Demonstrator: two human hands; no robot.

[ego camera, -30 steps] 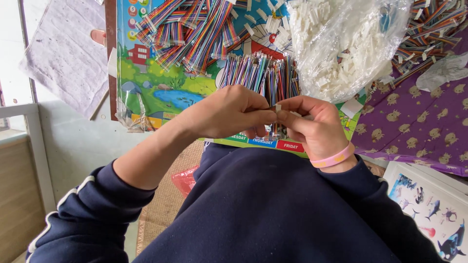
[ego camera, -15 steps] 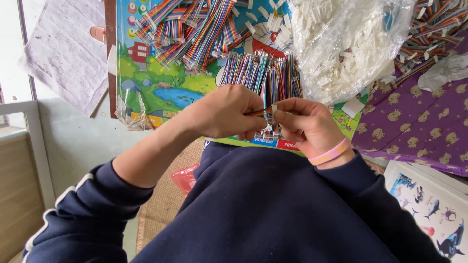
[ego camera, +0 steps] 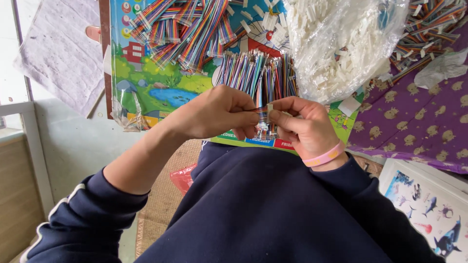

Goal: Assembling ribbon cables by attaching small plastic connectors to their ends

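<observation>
Rainbow ribbon cable (ego camera: 264, 119) pinched between left hand (ego camera: 219, 114) and right hand (ego camera: 304, 126), both closed on it.

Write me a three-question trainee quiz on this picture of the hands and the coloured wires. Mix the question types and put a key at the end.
1. True or false: the left hand and the right hand meet on one small ribbon of coloured wires.
2. What fills the clear plastic bag? A. small white plastic pieces B. red buttons C. coins
3. Fill in: the right wrist wears a ____ wristband.

Key: 1 true. 2 A. 3 pink. More wire ribbons lie on the picture board just beyond the hands.
</observation>
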